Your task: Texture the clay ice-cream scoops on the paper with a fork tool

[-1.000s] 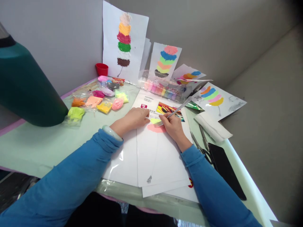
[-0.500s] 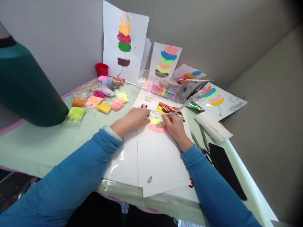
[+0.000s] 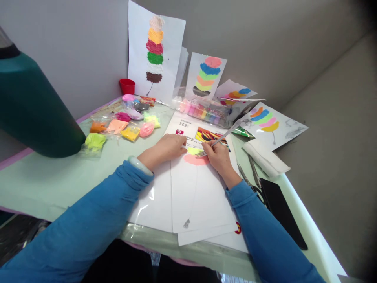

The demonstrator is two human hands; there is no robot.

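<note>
My right hand (image 3: 218,158) is closed round a thin metal tool (image 3: 221,137), its tip resting on a yellow-green clay patch (image 3: 194,150) above a pink clay patch (image 3: 193,160) on a white sheet (image 3: 197,196). My left hand (image 3: 167,147) lies on the sheet's upper left edge, fingers together and pressing down beside the clay. Both arms wear blue sleeves.
Bags of coloured clay (image 3: 118,127) lie to the left, by a red cup (image 3: 127,86). A clear box of clay sticks (image 3: 203,110) sits behind. Clay pictures (image 3: 156,49) lean on the wall. Metal tools (image 3: 250,177) and a black phone (image 3: 279,212) lie right. A dark green shape (image 3: 32,106) looms left.
The right hand and the tool have shifted very slightly over the clay. Nothing else has moved.
</note>
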